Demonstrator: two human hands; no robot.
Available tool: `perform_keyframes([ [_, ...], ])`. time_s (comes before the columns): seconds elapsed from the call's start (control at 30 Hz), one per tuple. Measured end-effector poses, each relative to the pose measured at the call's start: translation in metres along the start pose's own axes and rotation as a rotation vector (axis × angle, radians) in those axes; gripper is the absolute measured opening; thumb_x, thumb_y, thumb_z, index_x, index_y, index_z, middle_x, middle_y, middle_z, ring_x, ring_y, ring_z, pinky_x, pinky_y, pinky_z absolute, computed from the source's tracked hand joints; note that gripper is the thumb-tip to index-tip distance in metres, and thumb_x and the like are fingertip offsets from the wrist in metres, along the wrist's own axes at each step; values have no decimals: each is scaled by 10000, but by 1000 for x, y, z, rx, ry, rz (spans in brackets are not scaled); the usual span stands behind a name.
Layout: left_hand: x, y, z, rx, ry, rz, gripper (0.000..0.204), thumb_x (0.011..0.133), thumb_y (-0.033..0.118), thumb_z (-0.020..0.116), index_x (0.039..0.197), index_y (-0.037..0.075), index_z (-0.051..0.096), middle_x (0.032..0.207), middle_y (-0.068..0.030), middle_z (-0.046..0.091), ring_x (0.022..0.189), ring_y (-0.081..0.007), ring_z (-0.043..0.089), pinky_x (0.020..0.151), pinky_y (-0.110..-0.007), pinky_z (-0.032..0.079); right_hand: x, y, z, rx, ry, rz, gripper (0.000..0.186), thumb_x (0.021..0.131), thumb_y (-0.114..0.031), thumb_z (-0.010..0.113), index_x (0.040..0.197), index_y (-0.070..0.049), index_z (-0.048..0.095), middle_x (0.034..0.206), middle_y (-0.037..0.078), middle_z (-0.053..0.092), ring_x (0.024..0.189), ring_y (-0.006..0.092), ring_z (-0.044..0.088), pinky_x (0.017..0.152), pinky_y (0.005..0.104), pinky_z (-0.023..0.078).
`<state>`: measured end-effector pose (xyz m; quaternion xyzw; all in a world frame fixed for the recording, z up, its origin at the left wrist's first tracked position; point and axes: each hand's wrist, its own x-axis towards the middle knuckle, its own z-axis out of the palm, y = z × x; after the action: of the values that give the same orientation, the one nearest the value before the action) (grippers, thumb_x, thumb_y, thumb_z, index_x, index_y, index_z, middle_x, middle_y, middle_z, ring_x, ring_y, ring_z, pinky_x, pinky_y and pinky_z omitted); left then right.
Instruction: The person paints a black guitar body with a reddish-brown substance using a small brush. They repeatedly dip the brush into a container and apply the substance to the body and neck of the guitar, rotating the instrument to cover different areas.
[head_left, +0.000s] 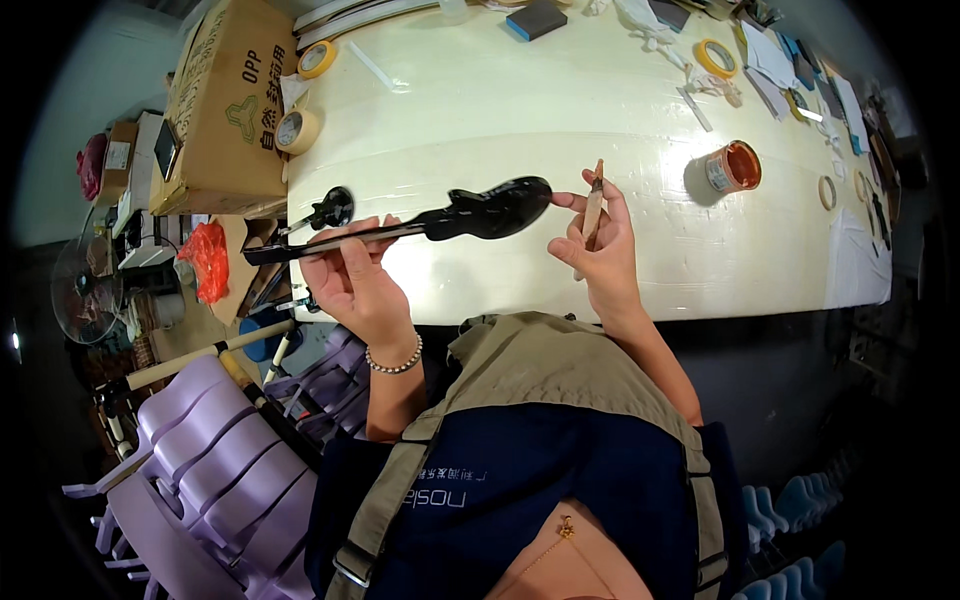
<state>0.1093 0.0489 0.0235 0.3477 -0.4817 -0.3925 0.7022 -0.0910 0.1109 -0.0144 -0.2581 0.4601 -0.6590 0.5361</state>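
Observation:
My left hand (pixel 362 285) is closed round the slim shaft of a long glossy black piece (pixel 495 208), which has a broad, curved, guitar-like end. The piece is raised over the pale table (pixel 480 130), its broad end pointing right. In my right hand (pixel 608 255) is a thin brush (pixel 593 212) with a wooden handle, pinched nearly upright. My right index finger reaches to the tip of the black piece; whether it touches cannot be told. Beyond my left hand, another glossy black piece (pixel 335 206) with a rounded end shows at the table's left edge.
An open can (pixel 718 172) with reddish-brown contents lies tilted on the right. Tape rolls (pixel 297 131) sit beside a large cardboard box (pixel 225 110) at left. A dark sanding block (pixel 537 20) lies at the far edge. Purple stacked chairs (pixel 220 440) stand lower left.

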Motion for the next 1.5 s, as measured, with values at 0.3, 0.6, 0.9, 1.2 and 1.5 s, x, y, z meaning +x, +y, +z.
perform_keyframes([
  [0.3, -23, 7, 33, 29, -304, 38, 211, 883, 48, 485, 1066, -4, 394, 875, -200, 570, 728, -289, 622, 774, -468, 536, -2, 7, -26, 128, 40, 27, 744, 663, 66, 709, 1279, -30, 305, 923, 78, 535, 745, 86, 532, 651, 197, 435],
  [0.6, -13, 6, 32, -199, -372, -75, 213, 890, 84, 512, 1075, 56, 411, 936, -106, 542, 873, -182, 581, 824, -460, 526, -14, -1, -25, 43, 129, -193, 702, 675, 115, 653, 1258, -40, 295, 874, 101, 550, 759, 116, 547, 668, 236, 483],
  [0.9, -12, 1, 26, -283, -314, -226, 260, 872, 176, 573, 1079, 71, 456, 926, -76, 562, 876, -170, 584, 852, -464, 507, -25, 0, -24, -27, 96, -335, 703, 687, 88, 678, 1252, -43, 279, 844, 106, 567, 723, 112, 547, 625, 205, 439],
  [1.2, -14, -8, 40, -298, -292, -247, 210, 918, 173, 501, 975, -29, 511, 878, -136, 597, 826, -238, 610, 837, -434, 492, -31, 4, -20, -120, 43, -417, 713, 705, -42, 732, 1257, -43, 281, 801, 93, 568, 700, 95, 505, 589, 210, 374],
  [1.5, 10, -23, 77, -585, -599, -698, 206, 933, 285, 461, 919, 91, 528, 728, 8, 510, 672, -115, 472, 679, -285, 401, -31, -46, -40, -349, -34, -399, 223, 968, -192, 338, 1112, -30, 387, 784, 89, 590, 601, 84, 363, 580, 218, 343],
])
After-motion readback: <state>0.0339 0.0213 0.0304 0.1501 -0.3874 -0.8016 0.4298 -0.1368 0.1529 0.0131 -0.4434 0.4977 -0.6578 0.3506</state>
